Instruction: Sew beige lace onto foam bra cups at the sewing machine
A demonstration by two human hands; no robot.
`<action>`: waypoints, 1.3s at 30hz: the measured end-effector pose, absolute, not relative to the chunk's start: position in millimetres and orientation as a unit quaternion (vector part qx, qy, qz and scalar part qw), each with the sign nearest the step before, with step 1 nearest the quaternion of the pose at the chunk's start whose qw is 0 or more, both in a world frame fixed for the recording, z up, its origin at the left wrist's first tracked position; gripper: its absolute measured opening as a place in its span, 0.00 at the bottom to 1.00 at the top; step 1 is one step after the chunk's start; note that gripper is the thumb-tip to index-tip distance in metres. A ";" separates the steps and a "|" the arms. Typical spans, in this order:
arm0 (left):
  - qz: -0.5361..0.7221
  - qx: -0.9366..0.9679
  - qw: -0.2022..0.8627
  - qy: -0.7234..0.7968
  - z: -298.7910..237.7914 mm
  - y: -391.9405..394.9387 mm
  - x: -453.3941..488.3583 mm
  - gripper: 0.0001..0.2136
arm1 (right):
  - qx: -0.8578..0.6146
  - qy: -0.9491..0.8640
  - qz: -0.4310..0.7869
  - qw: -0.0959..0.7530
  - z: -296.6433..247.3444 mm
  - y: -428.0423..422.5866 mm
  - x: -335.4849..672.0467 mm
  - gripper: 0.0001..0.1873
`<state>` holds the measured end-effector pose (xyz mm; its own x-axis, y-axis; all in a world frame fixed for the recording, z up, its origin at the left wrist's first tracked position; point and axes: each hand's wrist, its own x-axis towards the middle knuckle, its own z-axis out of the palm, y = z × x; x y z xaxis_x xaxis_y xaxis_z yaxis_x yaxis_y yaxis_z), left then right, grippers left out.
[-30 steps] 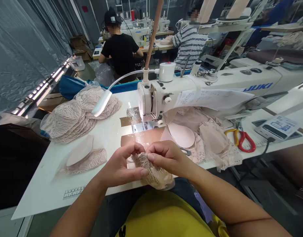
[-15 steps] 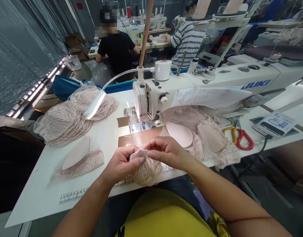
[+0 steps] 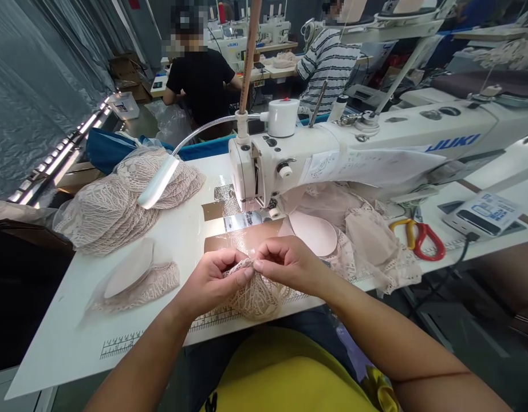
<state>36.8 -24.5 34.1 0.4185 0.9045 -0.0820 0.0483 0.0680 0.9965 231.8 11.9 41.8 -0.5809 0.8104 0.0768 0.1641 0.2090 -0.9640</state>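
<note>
My left hand [image 3: 223, 277] pinches the upper edge of a beige lace piece [image 3: 257, 297] between thumb and fingers. Close beside it, my right hand [image 3: 285, 263] grips the same edge, thumb and fingertips pressed together. The lace hangs below the fingers over the table's front edge. Just beyond the hands stands a white sewing machine [image 3: 255, 177], its needle area lit. A smooth beige cup pad [image 3: 313, 233] lies right of the needle among more lace fabric [image 3: 371, 234]. The exact fold under my fingertips is too small to make out.
Stacked lace cups [image 3: 111, 214] sit on the left of the white table [image 3: 53, 343], behind another pad with lace [image 3: 133, 269]. A lamp [image 3: 158, 182] hangs over them. Red-and-yellow-handled scissors [image 3: 427, 241] and a phone [image 3: 476, 222] lie right. Two people work beyond.
My right fingertips have come closer to the left thumb and now pinch the lace edge. The lace below has spread slightly to the right. The view has shifted a little.
</note>
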 end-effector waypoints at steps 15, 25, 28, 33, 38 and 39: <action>0.504 0.356 0.574 0.538 35.4 -26.3 1.3 0.15 | -0.350 -0.658 0.587 0.315 30.8 27.3 251.1 0.12; 0.214 0.775 -0.037 0.594 11.0 25.0 32.5 0.09 | -0.433 -0.785 0.382 0.226 42.9 47.9 262.7 0.08; 0.146 0.811 -0.013 0.567 -14.6 33.0 71.5 0.10 | -0.417 -0.839 0.308 0.164 36.2 57.9 249.9 0.11; 0.091 0.827 -0.019 0.554 -15.6 16.3 89.7 0.11 | -0.389 -0.887 0.233 0.090 9.1 62.6 237.0 0.12; 0.053 0.848 0.154 0.504 18.8 8.7 65.1 0.13 | -0.376 -0.918 0.124 0.029 -7.6 58.2 233.3 0.09; 0.048 0.845 0.242 0.474 26.0 9.7 57.9 0.15 | -0.374 -0.921 0.110 0.025 -8.2 57.7 233.4 0.09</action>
